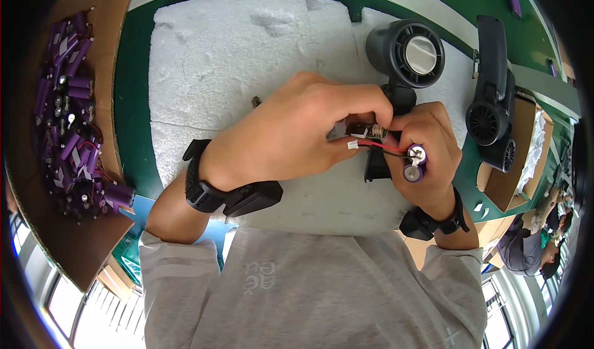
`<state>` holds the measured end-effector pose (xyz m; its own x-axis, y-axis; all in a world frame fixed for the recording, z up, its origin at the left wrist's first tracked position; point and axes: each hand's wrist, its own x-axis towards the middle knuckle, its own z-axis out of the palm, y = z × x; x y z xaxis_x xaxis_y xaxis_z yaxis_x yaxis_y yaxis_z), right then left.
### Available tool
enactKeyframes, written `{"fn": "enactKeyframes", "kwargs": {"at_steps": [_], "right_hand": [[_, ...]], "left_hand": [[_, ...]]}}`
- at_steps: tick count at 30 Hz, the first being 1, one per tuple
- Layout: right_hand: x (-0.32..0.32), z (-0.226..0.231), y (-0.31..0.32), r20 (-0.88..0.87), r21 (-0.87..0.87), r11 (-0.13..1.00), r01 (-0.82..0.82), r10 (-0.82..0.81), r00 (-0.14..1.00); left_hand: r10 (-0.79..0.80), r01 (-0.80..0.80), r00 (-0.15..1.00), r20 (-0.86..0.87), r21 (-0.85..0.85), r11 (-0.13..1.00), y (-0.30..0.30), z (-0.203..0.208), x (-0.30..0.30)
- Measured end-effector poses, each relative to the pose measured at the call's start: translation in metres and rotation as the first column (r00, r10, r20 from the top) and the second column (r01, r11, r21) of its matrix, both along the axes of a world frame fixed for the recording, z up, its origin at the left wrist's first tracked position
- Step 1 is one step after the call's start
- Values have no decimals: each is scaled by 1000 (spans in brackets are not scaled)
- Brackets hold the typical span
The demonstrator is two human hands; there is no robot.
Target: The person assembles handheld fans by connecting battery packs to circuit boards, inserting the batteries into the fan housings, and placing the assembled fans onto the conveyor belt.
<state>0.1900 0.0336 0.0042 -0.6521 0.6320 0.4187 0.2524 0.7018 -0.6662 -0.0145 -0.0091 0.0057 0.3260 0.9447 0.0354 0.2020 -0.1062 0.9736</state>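
Note:
In the palm of my right hand (430, 142) sits a purple two-cell battery pack (413, 173), its round ends facing up. Red and black wires (383, 146) run from it to a small white plug (352, 145) beside my left fingertips. My left hand (303, 126) is closed, thumb and fingers around a small circuit board (373, 130) at the handle of a black handheld fan. The fan head (405, 53), round with a silver centre, lies beyond both hands. Part of the dark handle (377, 165) shows below the wires; my hands hide the rest.
White foam slab (241, 52) lies under the work on a green table. At left, a cardboard box (93, 244) holds many purple battery packs (71, 145). More black fans (492, 101) lie at right, near a small open carton (507, 182). Another person (526, 247) is far right.

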Motion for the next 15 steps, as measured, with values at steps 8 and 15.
{"fn": "enactKeyframes", "kwargs": {"at_steps": [8, 15], "right_hand": [[-1, 0, 0, 29, 39, 999, 1, -2, 1000], [0, 0, 0, 22, 17, 1000, -22, 21, 1000]], "left_hand": [[158, -87, 974, -164, 374, 923, 0, -4, -3], [119, -112, 993, -17, 228, 967, -1, 4, 8]]}}
